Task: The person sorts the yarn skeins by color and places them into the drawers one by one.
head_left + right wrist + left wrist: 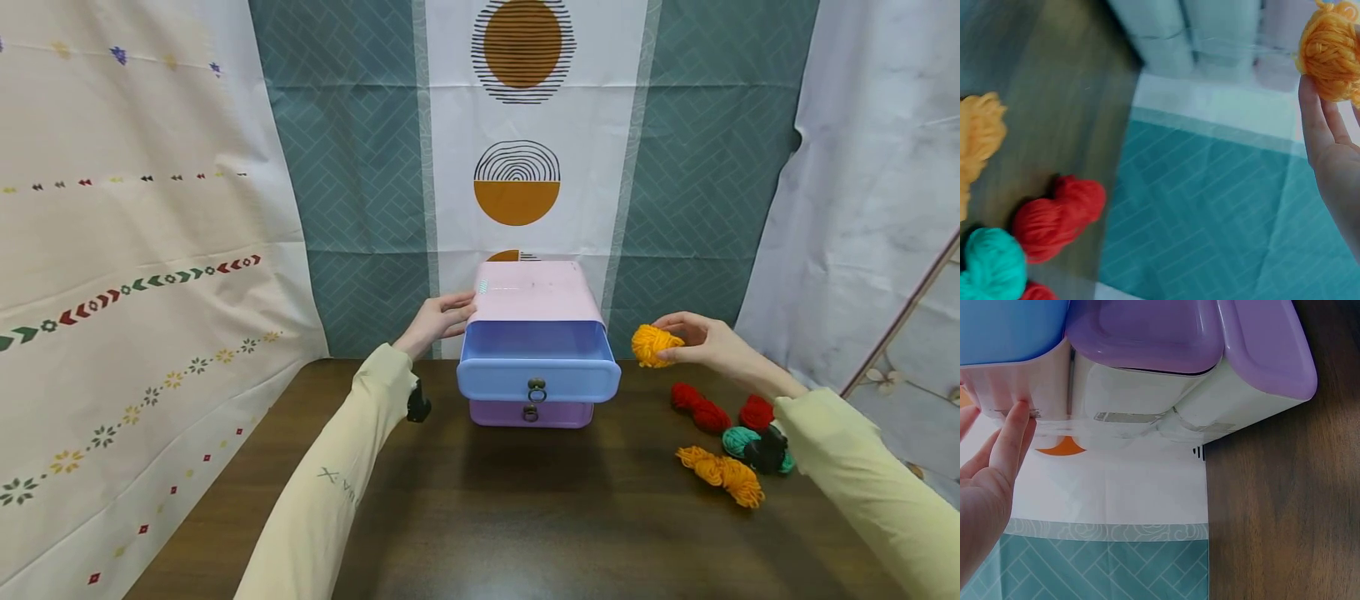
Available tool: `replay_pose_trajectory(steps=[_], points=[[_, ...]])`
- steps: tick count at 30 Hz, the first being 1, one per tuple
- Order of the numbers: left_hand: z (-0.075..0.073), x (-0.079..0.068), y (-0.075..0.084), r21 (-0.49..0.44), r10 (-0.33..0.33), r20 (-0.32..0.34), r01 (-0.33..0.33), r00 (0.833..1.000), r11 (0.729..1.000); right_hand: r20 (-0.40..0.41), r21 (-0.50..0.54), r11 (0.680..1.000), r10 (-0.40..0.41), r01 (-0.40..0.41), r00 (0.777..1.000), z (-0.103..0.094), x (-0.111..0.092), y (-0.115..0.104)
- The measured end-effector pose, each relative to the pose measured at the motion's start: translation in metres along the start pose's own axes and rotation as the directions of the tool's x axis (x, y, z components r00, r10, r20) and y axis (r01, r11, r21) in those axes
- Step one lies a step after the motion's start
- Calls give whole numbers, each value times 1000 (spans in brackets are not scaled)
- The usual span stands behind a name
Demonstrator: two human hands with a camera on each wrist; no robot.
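Note:
A small drawer cabinet with a pink top [536, 293] stands on the table, its blue top drawer [491, 380] pulled out and no contents visible inside. Below it a purple drawer [491, 414] with a ring pull is closed. My left hand [442, 320] touches the cabinet's left side near the top; in the left wrist view, its fingers [1010, 447] lie fairly straight against the pink casing. To the right of the blue drawer, my right hand [708, 343] holds a yellow-orange ball of yarn [651, 345] in the air between thumb and fingers.
On the table at the right lie a red yarn bundle [703, 408], another red one [756, 412], a teal bundle [738, 441] and an orange skein [723, 476]. A teal and white patterned curtain [360, 208] hangs behind the cabinet, with pale cloths [150, 250] at the sides.

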State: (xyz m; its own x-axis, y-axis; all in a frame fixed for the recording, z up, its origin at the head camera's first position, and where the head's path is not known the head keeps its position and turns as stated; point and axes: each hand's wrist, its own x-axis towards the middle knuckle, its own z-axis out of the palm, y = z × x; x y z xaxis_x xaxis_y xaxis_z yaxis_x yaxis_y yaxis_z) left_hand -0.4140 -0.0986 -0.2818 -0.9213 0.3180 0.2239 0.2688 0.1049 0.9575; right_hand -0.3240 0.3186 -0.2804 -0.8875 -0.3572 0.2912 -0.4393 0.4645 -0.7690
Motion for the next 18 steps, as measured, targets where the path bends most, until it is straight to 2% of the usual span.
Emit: replay_pose_trajectory(steps=[4,11,18], points=[[0,1,0,-3,-6,-2,6,1000,1000,0,9,1000,-25,25,1000,-1,9,-13],[1,2,1,5,-8,-5,8,1000,1000,-34,40,999,-20,21,999,4,23,-31],[1,4,0,2,-25,-11,25,1000,1000,-9,71,996,-55,56,998,12,38,-52]])
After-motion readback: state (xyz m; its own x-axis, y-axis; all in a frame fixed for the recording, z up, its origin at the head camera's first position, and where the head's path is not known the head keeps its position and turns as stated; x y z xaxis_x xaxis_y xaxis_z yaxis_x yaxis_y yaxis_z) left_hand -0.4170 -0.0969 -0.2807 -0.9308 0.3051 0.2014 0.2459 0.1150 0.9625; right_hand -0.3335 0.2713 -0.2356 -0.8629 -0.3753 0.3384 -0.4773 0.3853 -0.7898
